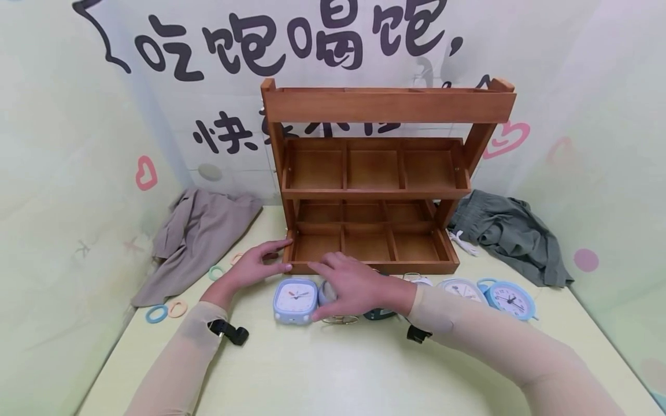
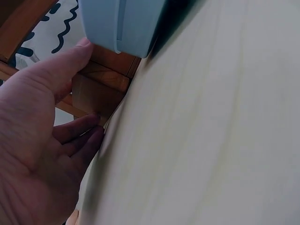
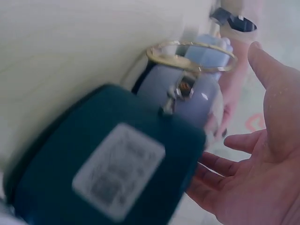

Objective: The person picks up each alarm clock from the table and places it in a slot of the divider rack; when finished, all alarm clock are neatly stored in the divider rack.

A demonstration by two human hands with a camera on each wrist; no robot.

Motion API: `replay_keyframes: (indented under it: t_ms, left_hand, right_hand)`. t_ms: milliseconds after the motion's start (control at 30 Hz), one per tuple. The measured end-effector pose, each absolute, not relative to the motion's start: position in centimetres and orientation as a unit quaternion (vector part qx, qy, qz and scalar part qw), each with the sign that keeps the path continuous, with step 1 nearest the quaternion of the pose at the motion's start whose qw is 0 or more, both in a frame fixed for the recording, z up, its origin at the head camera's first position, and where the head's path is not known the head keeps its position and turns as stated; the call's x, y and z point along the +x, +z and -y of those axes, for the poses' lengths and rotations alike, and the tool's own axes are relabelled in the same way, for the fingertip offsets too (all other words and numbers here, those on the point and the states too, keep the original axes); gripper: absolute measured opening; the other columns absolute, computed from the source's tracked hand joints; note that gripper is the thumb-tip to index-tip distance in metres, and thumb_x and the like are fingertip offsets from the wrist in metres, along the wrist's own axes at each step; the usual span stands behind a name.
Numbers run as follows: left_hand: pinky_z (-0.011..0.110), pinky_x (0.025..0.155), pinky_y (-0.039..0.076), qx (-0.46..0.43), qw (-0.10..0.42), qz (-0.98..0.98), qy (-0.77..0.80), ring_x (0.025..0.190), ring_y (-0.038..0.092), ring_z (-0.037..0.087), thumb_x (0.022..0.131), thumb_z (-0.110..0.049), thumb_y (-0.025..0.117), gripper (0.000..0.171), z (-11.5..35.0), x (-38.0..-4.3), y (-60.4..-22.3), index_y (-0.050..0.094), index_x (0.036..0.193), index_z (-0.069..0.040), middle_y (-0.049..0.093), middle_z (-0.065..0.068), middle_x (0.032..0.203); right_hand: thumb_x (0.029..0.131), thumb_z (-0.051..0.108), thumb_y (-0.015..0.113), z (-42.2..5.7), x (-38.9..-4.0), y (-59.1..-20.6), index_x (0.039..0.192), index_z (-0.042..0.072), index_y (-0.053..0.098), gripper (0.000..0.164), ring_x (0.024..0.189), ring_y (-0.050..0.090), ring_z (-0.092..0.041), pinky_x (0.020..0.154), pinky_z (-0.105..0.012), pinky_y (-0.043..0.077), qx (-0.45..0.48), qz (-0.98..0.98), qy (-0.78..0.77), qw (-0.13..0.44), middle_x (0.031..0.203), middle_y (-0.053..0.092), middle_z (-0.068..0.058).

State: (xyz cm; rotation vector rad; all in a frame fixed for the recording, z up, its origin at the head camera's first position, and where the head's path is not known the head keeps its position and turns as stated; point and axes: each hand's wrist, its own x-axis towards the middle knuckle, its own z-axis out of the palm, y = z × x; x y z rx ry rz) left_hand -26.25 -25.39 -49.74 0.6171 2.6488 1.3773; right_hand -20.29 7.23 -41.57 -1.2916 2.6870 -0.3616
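My left hand point(image 1: 248, 271) touches the lower left corner of a brown wooden shelf point(image 1: 387, 108), its thumb at the front and fingers along the side. Just right of it, a square blue clock point(image 1: 295, 301) stands upright. My right hand point(image 1: 359, 286) reaches over a lavender clock point(image 1: 326, 294), fingers spread and partly covering it. In the right wrist view, the lavender clock point(image 3: 161, 89) has a gold ring point(image 3: 171, 61) over it, and the right hand's fingers lie beside it. A dark green clock point(image 3: 117, 105) with a white label stands nearest that camera.
Farther right stand a pale clock point(image 1: 462, 289) and a blue alarm clock point(image 1: 512, 300). Mauve cloth point(image 1: 203, 222) lies left of the shelf, dark green cloth point(image 1: 515, 231) right of it. A blue ring point(image 1: 148, 315) and several other coloured rings lie on the left.
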Motion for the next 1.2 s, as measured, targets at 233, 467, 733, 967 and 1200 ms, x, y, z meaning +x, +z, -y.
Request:
replay_keyframes:
  t_ms: [233, 467, 733, 967, 1200]
  left_hand:
    - [0.057, 0.126, 0.043, 0.202, 0.047, -0.865, 0.457, 0.152, 0.055, 0.035, 0.098, -0.040, 0.089, 0.071, 25.6, -26.1, -49.9, 0.062, 0.162, -0.027, 0.056, 0.005, 0.167]
    - [0.057, 0.128, 0.040, 0.197, 0.055, -0.858, 0.471, 0.154, 0.052, 0.035, 0.097, -0.038, 0.090, 0.070, 25.7, -26.2, -50.1, 0.063, 0.161, -0.026, 0.056, 0.005, 0.167]
    - [0.056, 0.130, 0.037, 0.193, 0.061, -0.847, 0.491, 0.156, 0.050, 0.032, 0.096, -0.035, 0.091, 0.069, 26.0, -26.5, -50.2, 0.064, 0.160, -0.026, 0.057, 0.004, 0.166]
    - [0.054, 0.130, 0.038, 0.190, 0.065, -0.846, 0.494, 0.155, 0.051, 0.031, 0.096, -0.037, 0.092, 0.070, 25.8, -26.7, -50.2, 0.064, 0.160, -0.029, 0.057, 0.003, 0.166]
    - [0.056, 0.128, 0.041, 0.190, 0.064, -0.847, 0.493, 0.154, 0.052, 0.035, 0.098, -0.031, 0.091, 0.069, 25.8, -26.4, -49.9, 0.063, 0.161, -0.024, 0.057, 0.006, 0.166]
  right_hand:
    - [0.088, 0.086, 0.074, -5.0, -20.0, -42.2, 0.172, 0.009, 0.041, 0.119, 0.137, 0.051, -0.020, 0.111, -0.039, 0.054, -0.433, -0.893, -0.101, 0.071, 0.155, 0.055, -0.006]
    - [0.087, 0.091, 0.069, -3.1, -19.8, -43.5, 0.171, 0.009, 0.043, 0.120, 0.117, 0.058, -0.014, 0.103, -0.035, 0.053, -0.427, -0.894, -0.090, 0.105, 0.143, 0.061, -0.003]
    - [0.085, 0.085, 0.076, -1.9, -20.1, -43.3, 0.165, 0.008, 0.050, 0.114, 0.104, 0.060, -0.014, 0.089, -0.034, 0.053, -0.405, -0.904, -0.081, 0.114, 0.133, 0.065, -0.003]
    - [0.082, 0.080, 0.083, -1.4, -20.4, -43.5, 0.158, 0.009, 0.057, 0.107, 0.100, 0.058, -0.012, 0.086, -0.033, 0.052, -0.390, -0.909, -0.088, 0.119, 0.123, 0.064, 0.002]
    - [0.080, 0.071, 0.089, -1.8, -20.4, -42.9, 0.152, 0.011, 0.060, 0.098, 0.102, 0.057, -0.011, 0.094, -0.035, 0.053, -0.395, -0.904, -0.138, 0.085, 0.119, 0.063, 0.005]
